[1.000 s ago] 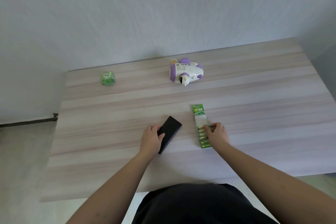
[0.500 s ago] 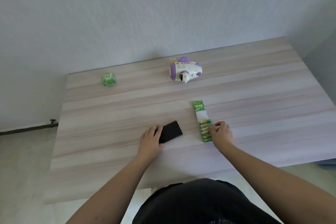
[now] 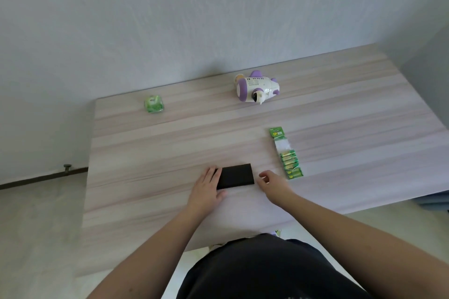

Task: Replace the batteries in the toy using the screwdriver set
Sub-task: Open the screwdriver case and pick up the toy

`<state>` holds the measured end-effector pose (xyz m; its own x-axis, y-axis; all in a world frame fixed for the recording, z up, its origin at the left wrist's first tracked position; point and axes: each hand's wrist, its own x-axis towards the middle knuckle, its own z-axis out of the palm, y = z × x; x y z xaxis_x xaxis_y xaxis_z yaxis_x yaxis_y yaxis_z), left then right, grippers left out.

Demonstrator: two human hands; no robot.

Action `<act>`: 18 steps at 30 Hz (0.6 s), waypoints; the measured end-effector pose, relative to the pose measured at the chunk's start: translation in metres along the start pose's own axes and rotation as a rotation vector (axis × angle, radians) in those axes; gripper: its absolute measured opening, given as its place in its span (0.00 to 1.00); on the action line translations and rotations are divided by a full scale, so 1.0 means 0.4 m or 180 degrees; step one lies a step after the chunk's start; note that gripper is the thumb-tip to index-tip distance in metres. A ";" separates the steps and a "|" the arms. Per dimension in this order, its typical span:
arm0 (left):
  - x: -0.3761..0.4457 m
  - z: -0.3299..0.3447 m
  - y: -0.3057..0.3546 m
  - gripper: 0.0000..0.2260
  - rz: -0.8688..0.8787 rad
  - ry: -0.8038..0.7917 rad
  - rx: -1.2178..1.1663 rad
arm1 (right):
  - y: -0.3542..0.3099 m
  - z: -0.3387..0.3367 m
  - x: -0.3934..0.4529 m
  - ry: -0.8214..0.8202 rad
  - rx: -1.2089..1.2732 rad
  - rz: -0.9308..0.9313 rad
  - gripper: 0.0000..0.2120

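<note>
Your left hand [image 3: 206,189]: lies flat on the table, fingers straight and relaxed, fingertips touching the left end of the black case [image 3: 235,176]; the thumb rests along the case's near left corner. Your right hand [image 3: 273,183]: just beside the case's right end, fingers loosely curled, holding nothing; whether it touches the case cannot be told.

Black case: flat matte rectangle with crisp edges, long side running left to right, lying near the table's front edge.

Battery pack [image 3: 286,154]: long narrow strip, glossy green card at the far end, a clear empty blister below it, green-and-gold cells in a row at the near end. It lies just right of your right hand, apart from it.

Toy [image 3: 256,86]: rounded white and purple moulded plastic, a dotted grille on top, set near the far edge by the wall, well apart from your hands.

Green packet [image 3: 153,103]: small, soft, shiny wrapper, far left corner area.

Table [image 3: 352,116]: pale streaked wood-grain laminate, smooth, straight edges; broad bare surface between case and toy, and to the right of the pack.
</note>
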<state>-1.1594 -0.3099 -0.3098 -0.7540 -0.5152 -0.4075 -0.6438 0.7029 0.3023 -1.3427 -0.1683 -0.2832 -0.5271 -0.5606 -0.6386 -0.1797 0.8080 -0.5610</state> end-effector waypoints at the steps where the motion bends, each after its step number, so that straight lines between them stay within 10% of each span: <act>1: 0.000 0.002 -0.005 0.32 0.0021 -0.0038 -0.0025 | -0.006 0.008 0.001 -0.0001 0.0006 -0.0023 0.18; 9: 0.012 -0.031 -0.011 0.25 -0.0697 0.0733 -0.0912 | -0.046 0.030 0.044 -0.0154 -0.0297 0.0070 0.16; 18: 0.050 -0.033 -0.028 0.33 -0.1373 -0.0100 -0.0478 | -0.050 0.031 0.071 -0.0155 -0.0741 0.0092 0.17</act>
<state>-1.1690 -0.3344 -0.3101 -0.4099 -0.7286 -0.5488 -0.9116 0.3472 0.2198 -1.3435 -0.2028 -0.2966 -0.4951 -0.5400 -0.6806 -0.3548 0.8407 -0.4090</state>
